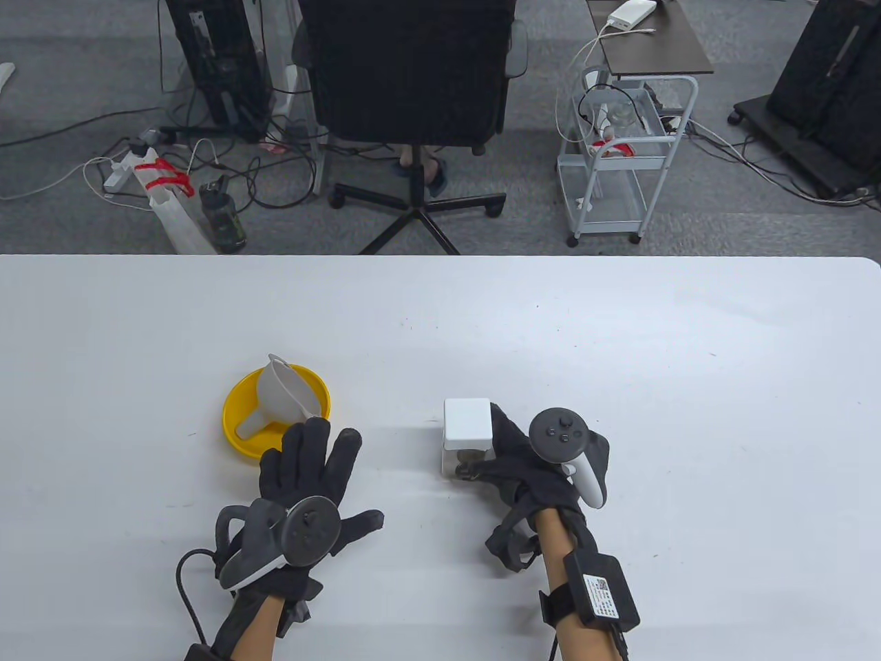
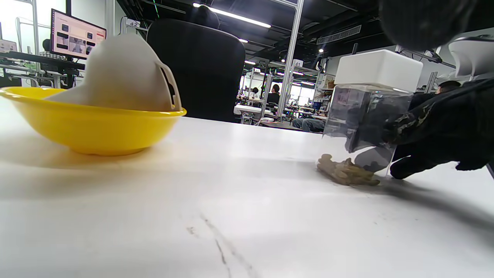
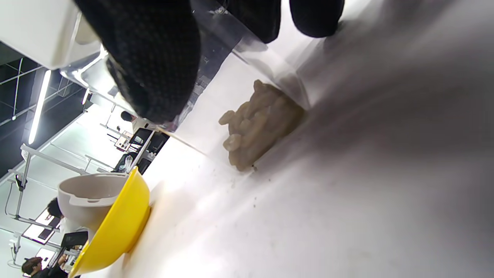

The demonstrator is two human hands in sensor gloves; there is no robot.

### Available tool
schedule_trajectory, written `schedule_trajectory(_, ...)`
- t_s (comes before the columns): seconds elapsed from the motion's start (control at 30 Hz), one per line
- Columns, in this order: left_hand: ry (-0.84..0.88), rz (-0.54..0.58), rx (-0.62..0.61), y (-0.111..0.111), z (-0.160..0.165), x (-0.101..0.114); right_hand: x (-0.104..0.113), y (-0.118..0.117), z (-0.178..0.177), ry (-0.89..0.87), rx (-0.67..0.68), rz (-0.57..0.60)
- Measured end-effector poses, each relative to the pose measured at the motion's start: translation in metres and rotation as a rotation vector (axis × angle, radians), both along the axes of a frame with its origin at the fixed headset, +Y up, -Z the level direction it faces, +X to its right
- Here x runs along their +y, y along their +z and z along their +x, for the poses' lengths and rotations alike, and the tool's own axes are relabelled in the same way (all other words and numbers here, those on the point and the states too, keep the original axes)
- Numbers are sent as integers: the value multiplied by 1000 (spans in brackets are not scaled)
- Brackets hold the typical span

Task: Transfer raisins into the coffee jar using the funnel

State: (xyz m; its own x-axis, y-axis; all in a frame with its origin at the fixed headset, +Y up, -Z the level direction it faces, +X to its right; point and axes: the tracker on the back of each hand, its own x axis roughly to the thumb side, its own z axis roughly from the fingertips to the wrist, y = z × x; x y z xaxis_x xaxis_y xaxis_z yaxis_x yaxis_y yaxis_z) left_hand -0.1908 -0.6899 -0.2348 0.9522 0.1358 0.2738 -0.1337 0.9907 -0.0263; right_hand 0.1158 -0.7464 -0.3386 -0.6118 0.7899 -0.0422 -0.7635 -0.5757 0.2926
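Note:
A clear square jar (image 1: 466, 441) with a white lid (image 2: 378, 68) stands on the white table (image 1: 619, 358). Pale raisins (image 2: 347, 172) lie at its bottom, also seen in the right wrist view (image 3: 256, 123). My right hand (image 1: 513, 458) grips the jar's side. A grey funnel (image 1: 281, 396) lies on its side in a yellow bowl (image 1: 237, 427) to the left, also in the left wrist view (image 2: 123, 73). My left hand (image 1: 310, 475) rests flat on the table, fingers spread, just in front of the bowl, holding nothing.
The table's far edge (image 1: 440, 256) runs across the middle of the table view. Beyond it stand an office chair (image 1: 413, 103), a white wire cart (image 1: 619, 158) and cables on the floor.

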Motion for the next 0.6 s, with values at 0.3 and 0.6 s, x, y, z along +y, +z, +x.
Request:
schedule_trajectory(0.3,-19,-32,24,-3,-2,-5,30,26,10,396,39,125)
schedule_trajectory(0.6,-36,-35,66,-4,-7,-6,37,62,34,721,24,230)
